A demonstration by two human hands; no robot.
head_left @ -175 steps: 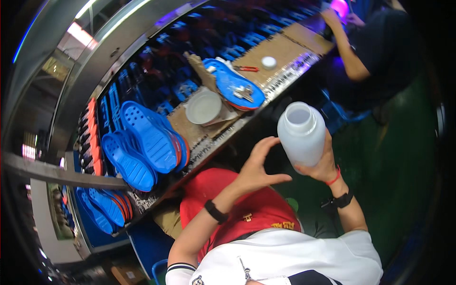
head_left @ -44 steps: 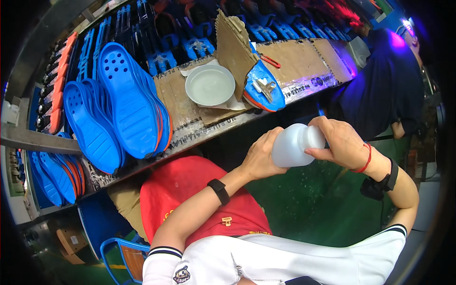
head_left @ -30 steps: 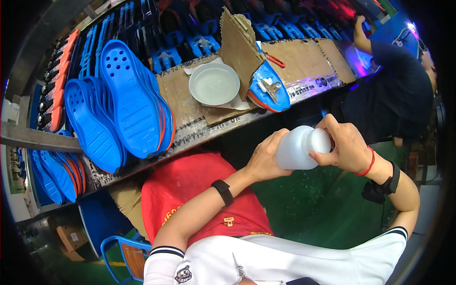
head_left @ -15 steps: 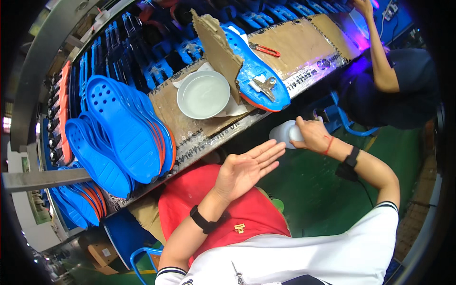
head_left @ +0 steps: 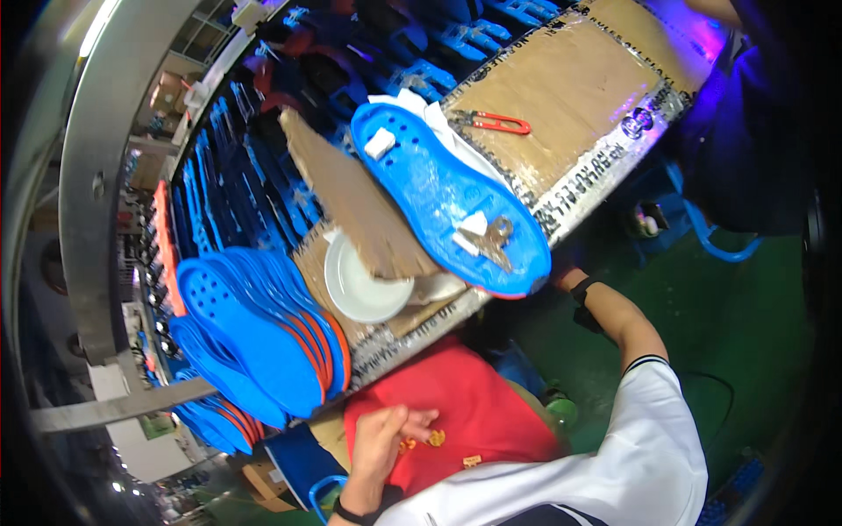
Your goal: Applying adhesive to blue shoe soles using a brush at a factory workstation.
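My left hand (head_left: 390,438) is above the red cloth (head_left: 491,399) over my lap, its fingers loosely bent and apart, with nothing visible in them. Small yellow figures show on the cloth beside the fingertips. At the table's edge my right hand (head_left: 570,279) is mostly hidden behind the near end of a large blue shoe sole (head_left: 430,180); its fingers cannot be seen. On that sole lie a metal clip (head_left: 493,241) and small white blocks (head_left: 380,143). A white bowl (head_left: 373,289) stands left of the sole, partly covered by an upright cardboard flap (head_left: 351,202).
Several blue soles with orange edges (head_left: 254,320) are stacked at the table's left. Red-handled snips (head_left: 500,123) lie on the cardboard table covering (head_left: 561,96). Dark blue strapped pieces fill the far side. Another person (head_left: 745,149) is at the right, near a blue stool (head_left: 724,250).
My left hand has dropped from the outstretched palm toward my lap, its fingers now bent. My right hand, which held a white bottle, has moved behind the sole; the bottle is out of sight.
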